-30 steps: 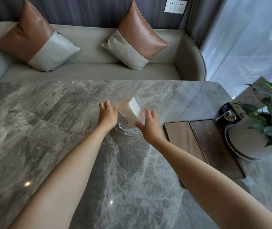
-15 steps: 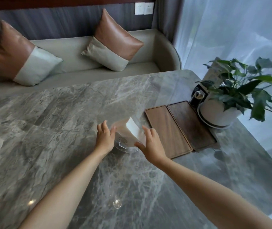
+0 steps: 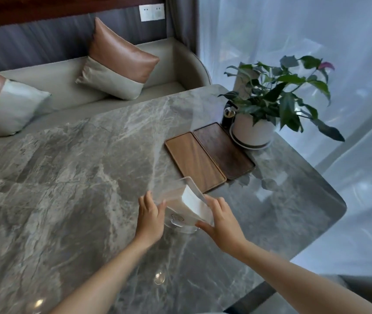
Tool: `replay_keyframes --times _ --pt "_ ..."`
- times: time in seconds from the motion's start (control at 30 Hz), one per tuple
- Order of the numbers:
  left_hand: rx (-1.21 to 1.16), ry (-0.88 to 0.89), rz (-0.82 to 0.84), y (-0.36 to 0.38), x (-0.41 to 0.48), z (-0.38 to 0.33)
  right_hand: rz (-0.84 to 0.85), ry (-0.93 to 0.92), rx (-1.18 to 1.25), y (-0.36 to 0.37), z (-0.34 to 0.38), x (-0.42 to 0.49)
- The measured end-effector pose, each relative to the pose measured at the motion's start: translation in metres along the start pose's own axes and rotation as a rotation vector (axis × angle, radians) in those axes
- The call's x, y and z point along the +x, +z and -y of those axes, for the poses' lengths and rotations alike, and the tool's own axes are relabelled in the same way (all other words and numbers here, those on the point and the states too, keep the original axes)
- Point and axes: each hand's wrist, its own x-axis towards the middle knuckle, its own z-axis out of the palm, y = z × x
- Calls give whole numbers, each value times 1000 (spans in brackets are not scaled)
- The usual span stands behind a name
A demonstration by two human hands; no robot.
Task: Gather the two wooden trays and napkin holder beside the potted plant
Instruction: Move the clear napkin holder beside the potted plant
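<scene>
A clear napkin holder (image 3: 176, 201) with white napkins stands on the grey marble table (image 3: 67, 177), just in front of the near end of the light tray. My left hand (image 3: 150, 217) presses its left side and my right hand (image 3: 222, 219) its right side, so both hold it. Two wooden trays lie side by side to the right: a light tray (image 3: 194, 159) and a dark tray (image 3: 223, 150). The dark tray lies close to the white saucer of the potted plant (image 3: 253, 128) at the table's far right corner.
A small dark bottle (image 3: 228, 115) stands behind the plant pot. A grey sofa (image 3: 158, 64) with brown-and-grey cushions runs along the table's far side. Sheer curtains hang at the right. The table's rounded right edge (image 3: 339, 200) is near the trays.
The view has swung to the right, bringing the plant and trays more into view. Both hands hold the napkin holder throughout, and it now stands closer to the light tray.
</scene>
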Motion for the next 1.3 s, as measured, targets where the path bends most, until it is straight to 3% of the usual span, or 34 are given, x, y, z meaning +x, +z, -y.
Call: replay_keyframes --times 0.43,0.83,1.3 --pt "76 184 185 91 -12 -77 -118 203 -31 -65 -83 -55" --pt "126 372 363 179 22 -168 -348 420 -43 -132 -147 -62" --pt "142 401 514 253 62 -249 -459 669 -48 -187 -199 -35"
